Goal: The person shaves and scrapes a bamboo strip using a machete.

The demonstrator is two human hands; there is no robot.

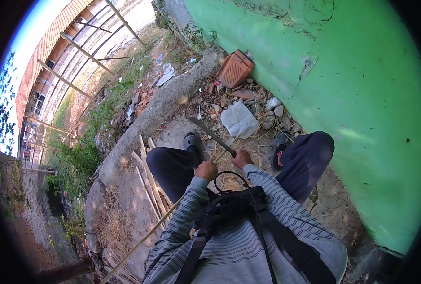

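Observation:
My left hand [206, 171] is closed around a long, thin bamboo strip [159, 222], which runs back past my left sleeve to the bottom edge. My right hand [241, 158] grips the handle of a long-bladed knife [209, 133]. Its dark blade points up and to the left, crossing near the strip's far end. Beyond my hands, between my feet, sits a whitish block [239, 119]. The strip's far end reaches toward this block. Several pale bamboo strips [149, 177] lie on the ground beside my left knee.
A green wall [362, 118] rises on the right. Stacked orange roof tiles [235, 68] lean near it, above stones and rubble. A raised concrete edge [144, 118] curves along the left, with plants [80, 165] beyond. Dry shavings [118, 227] litter the ground at lower left.

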